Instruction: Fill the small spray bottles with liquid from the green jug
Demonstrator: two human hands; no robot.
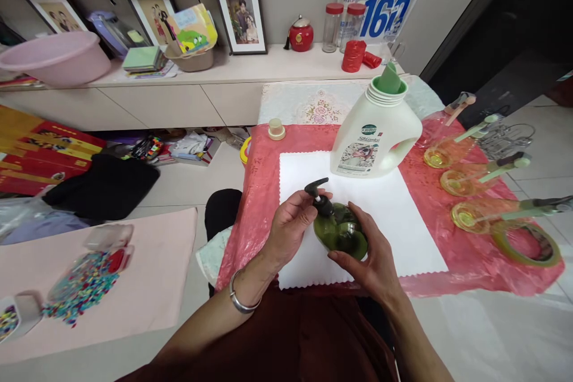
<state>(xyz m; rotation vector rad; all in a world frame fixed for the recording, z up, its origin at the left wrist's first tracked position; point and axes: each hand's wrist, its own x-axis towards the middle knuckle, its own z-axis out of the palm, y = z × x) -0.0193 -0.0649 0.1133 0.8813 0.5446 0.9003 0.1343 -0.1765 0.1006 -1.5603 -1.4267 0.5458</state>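
Over the white scallop-edged mat (pixel 416 239), a green see-through pump bottle (pixel 342 233) is tilted between my two hands. My left hand (pixel 290 224) has its fingers and thumb closed around the black pump head (pixel 323 203) at the neck. Around the bottle's body, my right hand (pixel 373 256) is wrapped with the thumb on the near side. Just beyond stands a large white detergent jug (pixel 376 131) with a handle, its green spout (pixel 389 79) uncovered. A pale cap (pixel 276 129) rests on the red table cover to the left of the jug.
Along the table's right side are several clear bottles with pumps, one holding yellow liquid (pixel 468 218), and a tape roll (pixel 553 250). A low cabinet (pixel 246 71) runs behind. Colourful beads (pixel 85 286) lie on a pink surface at left.
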